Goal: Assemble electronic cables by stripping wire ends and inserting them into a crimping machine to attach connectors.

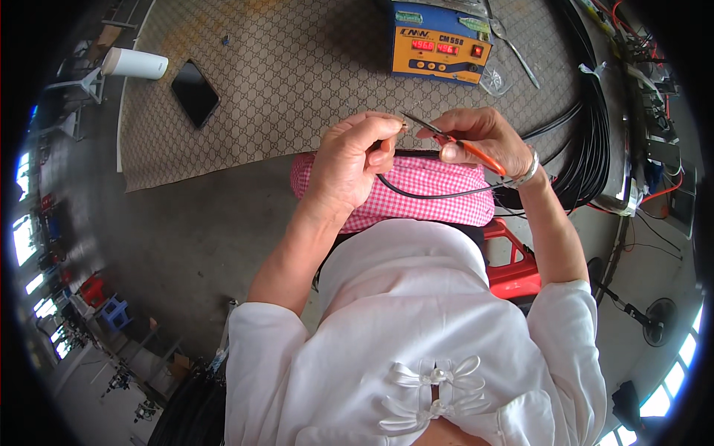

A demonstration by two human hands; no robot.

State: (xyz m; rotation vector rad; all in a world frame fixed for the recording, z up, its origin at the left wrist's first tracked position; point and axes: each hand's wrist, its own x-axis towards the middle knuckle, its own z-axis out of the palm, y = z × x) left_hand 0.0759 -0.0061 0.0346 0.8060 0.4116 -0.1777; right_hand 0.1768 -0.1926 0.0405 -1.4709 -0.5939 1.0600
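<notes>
My left hand [353, 152] is closed, thumb and fingertips pinching the end of a black cable [428, 196]. A small light-coloured tip shows at the pinch, too small to make out. From under that hand the cable curves right across a pink checked cloth [416, 177] on my lap. My right hand [487, 137] grips a pair of orange-handled pliers [480, 154]. Their slim dark jaws point left, close to the cable end; contact cannot be made out. Both hands are above the table's near edge.
On the patterned tabletop [275, 97] stand an orange-and-blue box with red digits [439, 48] and a white tumbler [137, 64]. A black phone [195, 94] lies at left. Coiled black cables [595, 134] hang at right. A red stool [513, 264] is beneath me.
</notes>
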